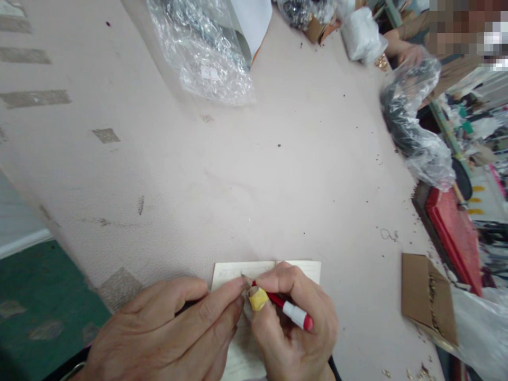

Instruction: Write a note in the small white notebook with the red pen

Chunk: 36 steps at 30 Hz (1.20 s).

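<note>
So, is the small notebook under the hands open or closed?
Open: the notebook lies flat, two pale pages meeting at a centre fold, while the right hand holds a red pen on it.

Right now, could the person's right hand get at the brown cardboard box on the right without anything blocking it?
Probably yes, though not freely: bare table lies between the right hand and the cardboard box, but that hand is gripping a red pen over the notebook.

Notebook lower pages under both hands, writing illegible.
</note>
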Tool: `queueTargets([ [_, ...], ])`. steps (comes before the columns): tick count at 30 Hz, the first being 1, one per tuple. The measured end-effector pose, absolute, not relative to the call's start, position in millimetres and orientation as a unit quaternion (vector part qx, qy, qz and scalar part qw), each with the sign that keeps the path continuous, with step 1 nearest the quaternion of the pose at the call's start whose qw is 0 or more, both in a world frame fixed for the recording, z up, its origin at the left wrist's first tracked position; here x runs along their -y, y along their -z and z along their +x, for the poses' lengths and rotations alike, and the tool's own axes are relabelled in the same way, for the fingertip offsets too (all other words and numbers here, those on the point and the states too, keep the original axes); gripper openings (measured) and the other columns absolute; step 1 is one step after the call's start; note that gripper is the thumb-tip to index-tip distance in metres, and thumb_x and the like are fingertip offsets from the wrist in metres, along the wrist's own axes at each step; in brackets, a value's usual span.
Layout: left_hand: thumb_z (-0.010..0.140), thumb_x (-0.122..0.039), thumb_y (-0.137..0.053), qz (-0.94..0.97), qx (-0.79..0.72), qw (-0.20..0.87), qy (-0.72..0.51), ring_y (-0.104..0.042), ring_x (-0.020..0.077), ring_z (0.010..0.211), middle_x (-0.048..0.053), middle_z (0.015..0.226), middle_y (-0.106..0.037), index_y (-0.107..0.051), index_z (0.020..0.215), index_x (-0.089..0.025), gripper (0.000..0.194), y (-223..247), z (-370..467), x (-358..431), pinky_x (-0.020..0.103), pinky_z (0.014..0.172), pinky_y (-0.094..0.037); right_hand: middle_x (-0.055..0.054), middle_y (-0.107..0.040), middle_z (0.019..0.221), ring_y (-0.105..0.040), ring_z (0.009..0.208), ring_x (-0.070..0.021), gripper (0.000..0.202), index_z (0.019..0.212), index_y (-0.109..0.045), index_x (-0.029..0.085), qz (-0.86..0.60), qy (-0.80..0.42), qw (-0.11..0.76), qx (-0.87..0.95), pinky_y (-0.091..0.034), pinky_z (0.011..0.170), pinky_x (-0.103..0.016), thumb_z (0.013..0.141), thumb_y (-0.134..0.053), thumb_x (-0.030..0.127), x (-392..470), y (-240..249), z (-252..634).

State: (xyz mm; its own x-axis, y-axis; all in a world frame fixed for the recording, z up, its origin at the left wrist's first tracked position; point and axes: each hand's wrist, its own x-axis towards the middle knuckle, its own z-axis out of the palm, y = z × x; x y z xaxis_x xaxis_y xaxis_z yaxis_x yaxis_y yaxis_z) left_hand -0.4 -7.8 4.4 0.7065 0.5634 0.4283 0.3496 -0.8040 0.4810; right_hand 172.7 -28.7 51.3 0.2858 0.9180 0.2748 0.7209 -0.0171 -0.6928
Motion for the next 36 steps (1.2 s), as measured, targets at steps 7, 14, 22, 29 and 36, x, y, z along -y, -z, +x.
queueTargets([
  [7, 0.091, -0.011, -0.050, 0.892, -0.274, 0.200, -0.299, -0.065, 0.0242, 0.100, 0.005, 0.131, -0.068, -0.071, 0.114, -0.017, 0.032, -1.6, -2.4, 10.6, 0.044, 0.091, -0.046, 0.004, -0.060, 0.060, -0.055, 0.051, -0.0101, 0.014, 0.076, -0.060, 0.019, -0.695, -0.121, 0.376, 0.600, -0.043, 0.048, -0.022, 0.076, -0.052, 0.008, 28.8, -52.3, 177.5],
  [14, 0.092, -0.013, -0.049, 0.899, -0.262, 0.198, -0.289, -0.066, 0.0253, 0.103, 0.005, 0.134, -0.066, -0.072, 0.110, -0.020, 0.030, -2.0, -2.6, 10.3, 0.046, 0.092, -0.048, 0.004, -0.059, 0.060, -0.056, 0.051, -0.0101, 0.013, 0.075, -0.060, 0.019, -0.694, -0.120, 0.379, 0.600, -0.043, 0.049, -0.022, 0.076, -0.052, 0.008, 28.5, -51.1, 177.0],
  [22, 0.094, -0.015, -0.049, 0.893, -0.275, 0.202, -0.294, -0.065, 0.0230, 0.101, 0.003, 0.136, -0.065, -0.073, 0.111, -0.020, 0.029, -2.9, -2.7, 8.2, 0.042, 0.092, -0.049, 0.003, -0.060, 0.061, -0.055, 0.052, -0.0102, 0.015, 0.076, -0.061, 0.018, -0.686, -0.138, 0.393, 0.597, -0.044, 0.050, -0.023, 0.074, -0.052, 0.007, 29.4, -50.0, 176.6],
  [29, 0.094, -0.014, -0.049, 0.890, -0.275, 0.201, -0.303, -0.066, 0.0232, 0.099, 0.004, 0.134, -0.066, -0.072, 0.112, -0.019, 0.030, -2.8, -1.9, 8.3, 0.043, 0.089, -0.047, 0.003, -0.061, 0.061, -0.056, 0.053, -0.0108, 0.014, 0.076, -0.062, 0.018, -0.687, -0.134, 0.395, 0.595, -0.044, 0.051, -0.024, 0.075, -0.053, 0.007, 29.0, -49.5, 176.3],
  [36, 0.092, -0.012, -0.051, 0.890, -0.277, 0.200, -0.301, -0.066, 0.0229, 0.100, 0.004, 0.133, -0.067, -0.072, 0.113, -0.019, 0.031, -1.1, -2.3, 10.0, 0.043, 0.090, -0.047, 0.004, -0.055, 0.056, -0.053, 0.049, -0.0100, 0.014, 0.069, -0.057, 0.020, -0.711, -0.115, 0.392, 0.572, -0.041, 0.048, -0.022, 0.076, -0.051, 0.008, 27.6, -50.6, 170.5],
])
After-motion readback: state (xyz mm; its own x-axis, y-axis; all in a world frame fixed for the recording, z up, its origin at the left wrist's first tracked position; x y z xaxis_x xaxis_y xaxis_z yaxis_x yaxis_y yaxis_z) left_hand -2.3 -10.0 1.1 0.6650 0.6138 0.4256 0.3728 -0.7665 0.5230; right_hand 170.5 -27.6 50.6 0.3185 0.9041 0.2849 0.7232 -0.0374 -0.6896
